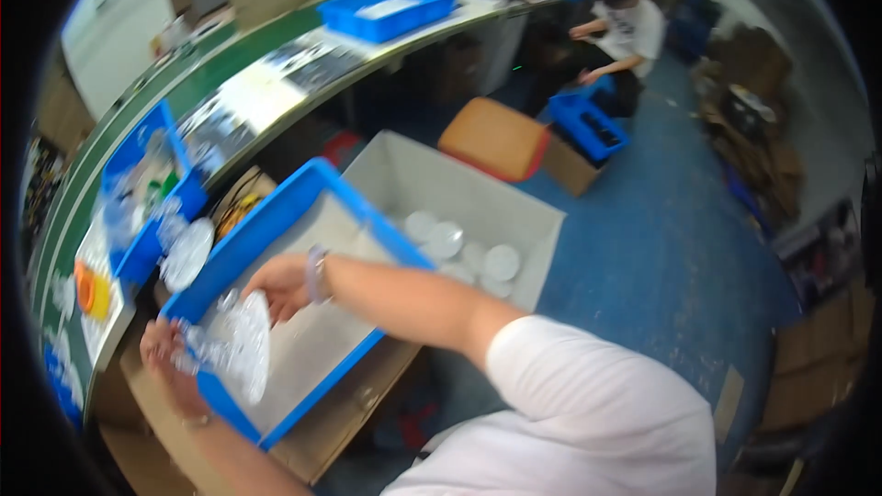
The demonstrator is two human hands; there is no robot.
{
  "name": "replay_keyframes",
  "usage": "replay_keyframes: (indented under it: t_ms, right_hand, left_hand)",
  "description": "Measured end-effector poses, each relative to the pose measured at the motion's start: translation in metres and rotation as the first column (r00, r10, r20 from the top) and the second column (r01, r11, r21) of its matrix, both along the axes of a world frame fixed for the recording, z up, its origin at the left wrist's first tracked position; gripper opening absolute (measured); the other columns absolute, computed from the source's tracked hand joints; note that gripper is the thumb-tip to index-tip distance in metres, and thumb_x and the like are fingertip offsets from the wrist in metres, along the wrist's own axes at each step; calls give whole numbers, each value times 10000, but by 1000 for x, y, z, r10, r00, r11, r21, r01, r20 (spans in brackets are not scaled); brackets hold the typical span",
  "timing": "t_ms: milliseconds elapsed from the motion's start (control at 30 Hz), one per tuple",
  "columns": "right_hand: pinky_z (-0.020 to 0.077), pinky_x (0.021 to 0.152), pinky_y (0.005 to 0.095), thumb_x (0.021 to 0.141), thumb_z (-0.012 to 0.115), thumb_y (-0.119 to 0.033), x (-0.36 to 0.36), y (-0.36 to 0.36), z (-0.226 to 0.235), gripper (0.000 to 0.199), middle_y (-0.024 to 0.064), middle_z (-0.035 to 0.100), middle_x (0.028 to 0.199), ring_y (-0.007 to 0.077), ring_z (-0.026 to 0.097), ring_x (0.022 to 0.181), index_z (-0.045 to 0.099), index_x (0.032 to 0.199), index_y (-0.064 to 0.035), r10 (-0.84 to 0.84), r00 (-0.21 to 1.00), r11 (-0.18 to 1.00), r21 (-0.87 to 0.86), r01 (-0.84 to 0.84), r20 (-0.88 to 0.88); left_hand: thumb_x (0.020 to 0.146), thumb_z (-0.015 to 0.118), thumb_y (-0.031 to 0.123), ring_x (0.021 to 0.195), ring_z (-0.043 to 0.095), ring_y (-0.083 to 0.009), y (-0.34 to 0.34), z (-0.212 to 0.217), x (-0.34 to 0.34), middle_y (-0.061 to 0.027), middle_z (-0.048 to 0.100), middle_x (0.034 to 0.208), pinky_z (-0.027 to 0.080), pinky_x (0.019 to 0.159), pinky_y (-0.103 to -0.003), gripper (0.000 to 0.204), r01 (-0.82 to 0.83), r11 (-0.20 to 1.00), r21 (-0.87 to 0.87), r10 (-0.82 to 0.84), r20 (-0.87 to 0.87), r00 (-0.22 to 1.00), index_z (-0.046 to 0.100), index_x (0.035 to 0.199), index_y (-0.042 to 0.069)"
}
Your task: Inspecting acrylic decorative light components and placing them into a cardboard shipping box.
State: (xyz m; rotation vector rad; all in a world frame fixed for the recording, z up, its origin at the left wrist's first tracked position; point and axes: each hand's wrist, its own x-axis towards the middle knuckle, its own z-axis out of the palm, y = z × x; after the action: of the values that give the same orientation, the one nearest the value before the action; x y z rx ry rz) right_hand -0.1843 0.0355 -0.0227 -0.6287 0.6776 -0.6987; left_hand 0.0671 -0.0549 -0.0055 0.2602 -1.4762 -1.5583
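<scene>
A clear plastic piece with a round disc and a knobbly stem [243, 349] is held tilted above the near left part of a blue-rimmed tray [344, 349]. My left hand [163, 349] is closed around the stem end. At the disc's upper edge, my right hand [280, 285] grips with bent fingers; some fingertips are hidden behind the piece. Another clear piece with a disc [187, 255] rests by the tray's left corner. The tray has a pale floor and sits on a cardboard box [322, 436].
Beyond the tray stands a grey bin [514, 211] with several clear round discs inside. A green-edged bench [220, 60] curves along the left, carrying blue bins [390, 11] and an orange-yellow tape dispenser [90, 292]. A stool [493, 136] and a seated co-worker [634, 32] are farther off.
</scene>
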Motion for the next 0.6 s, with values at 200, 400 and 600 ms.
replay_keyframes:
  t_ms: [200, 400, 600]
  right_hand:
    - [471, 524, 284, 756, 452, -157, -13, 15, 2, 173, 100, 597, 742, 168, 581, 626, 544, 823, -26, -248, 967, 968, -37, 250, 52]
    - [468, 686, 359, 752, 498, -190, -7, 4, 6, 240, 89, 583, 855, 203, 575, 764, 550, 905, -14, -565, 807, 768, -249, 590, 170]
    - [470, 699, 328, 804, 405, -178, -25, 14, 25, 251, 113, 574, 877, 192, 569, 796, 531, 911, 11, -671, 694, 626, -302, 719, 261]
  left_hand:
    - [748, 550, 340, 896, 380, -145, 6, -9, -27, -11, 382, 835, 287, 888, -293, 354, 130, 992, -7, -129, -157, 979, 461, 979, 87]
    - [838, 352, 354, 1107, 342, -199, 5, -3, -36, -101, 335, 1236, 258, 929, -337, 447, -263, 946, 189, 276, -49, 960, 346, 1181, 67]
    - [856, 247, 382, 1078, 394, -264, 47, 13, -99, -114, 416, 1171, 290, 915, -401, 475, 158, 631, 759, -131, -97, 987, 346, 1174, 43]
